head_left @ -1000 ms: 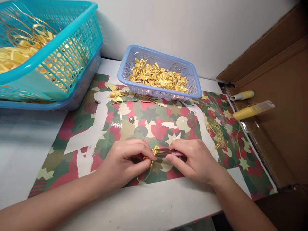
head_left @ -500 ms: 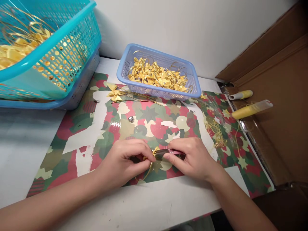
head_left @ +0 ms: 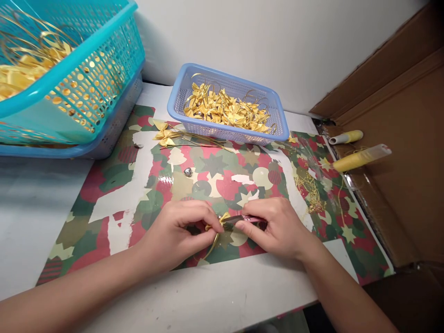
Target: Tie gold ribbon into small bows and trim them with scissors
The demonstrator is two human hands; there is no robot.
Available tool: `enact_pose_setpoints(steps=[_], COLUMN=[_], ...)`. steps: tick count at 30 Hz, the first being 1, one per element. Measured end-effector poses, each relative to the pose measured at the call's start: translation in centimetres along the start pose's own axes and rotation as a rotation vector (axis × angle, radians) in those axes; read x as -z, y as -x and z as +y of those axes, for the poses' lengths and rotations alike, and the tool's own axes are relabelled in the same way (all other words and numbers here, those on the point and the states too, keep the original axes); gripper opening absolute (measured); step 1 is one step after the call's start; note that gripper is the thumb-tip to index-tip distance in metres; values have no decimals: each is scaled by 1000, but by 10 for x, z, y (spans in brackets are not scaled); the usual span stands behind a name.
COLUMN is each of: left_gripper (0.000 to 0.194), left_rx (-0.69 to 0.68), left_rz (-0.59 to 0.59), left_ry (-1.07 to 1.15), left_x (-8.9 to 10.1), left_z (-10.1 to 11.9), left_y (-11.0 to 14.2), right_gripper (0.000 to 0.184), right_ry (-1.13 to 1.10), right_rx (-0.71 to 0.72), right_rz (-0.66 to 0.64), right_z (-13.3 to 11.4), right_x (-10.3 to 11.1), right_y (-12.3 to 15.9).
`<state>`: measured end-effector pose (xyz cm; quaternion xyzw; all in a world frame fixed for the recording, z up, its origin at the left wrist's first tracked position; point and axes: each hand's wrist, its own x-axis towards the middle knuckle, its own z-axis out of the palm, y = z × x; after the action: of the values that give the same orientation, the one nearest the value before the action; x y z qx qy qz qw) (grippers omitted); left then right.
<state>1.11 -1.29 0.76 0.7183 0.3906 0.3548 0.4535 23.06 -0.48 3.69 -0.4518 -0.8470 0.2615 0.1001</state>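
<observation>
Between my left thumb and fingers is a small gold ribbon bow (head_left: 225, 216), its gold cord curling down below the fingertips. My left hand (head_left: 187, 231) is closed in a pinch on it and hides part of the bow. My right hand (head_left: 277, 226) grips a small pink-handled tool with a dark, pointed blade (head_left: 233, 219); whether it is scissors or a knife I cannot tell. The blade's tip touches or nearly touches the bow. A silver bell (head_left: 188, 172) lies on the patterned sheet beyond my left hand.
Behind stands a blue basket (head_left: 227, 129) of gold bows, with several loose corded bows (head_left: 164, 138) before it. A turquoise basket (head_left: 114, 60) with more bows sits at left. Gold thread scraps (head_left: 312, 194), yellow tubes (head_left: 360, 158) and a cardboard box (head_left: 398, 138) are at right.
Both hands keep almost the same position, with the blade still at the bow. The whole view has shifted very slightly.
</observation>
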Motion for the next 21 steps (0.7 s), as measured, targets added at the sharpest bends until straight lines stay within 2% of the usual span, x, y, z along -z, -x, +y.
enact_pose_setpoints(steps=[13,17,21], left_gripper=[15,9,17], left_rx=[83,180,250], left_rz=[-47,-25,-11], left_ry=[79,183,250], left_x=[1,-1,-2], left_z=[1,1,-1], left_y=[0,2,5], right_gripper=[39,33,38], right_ry=[-68,-220,-455], right_rx=[-7,-42,-83], right_rz=[11,63,147], right_z=[1,5,10], right_x=[1,1,-2], right_y=[1,0,0])
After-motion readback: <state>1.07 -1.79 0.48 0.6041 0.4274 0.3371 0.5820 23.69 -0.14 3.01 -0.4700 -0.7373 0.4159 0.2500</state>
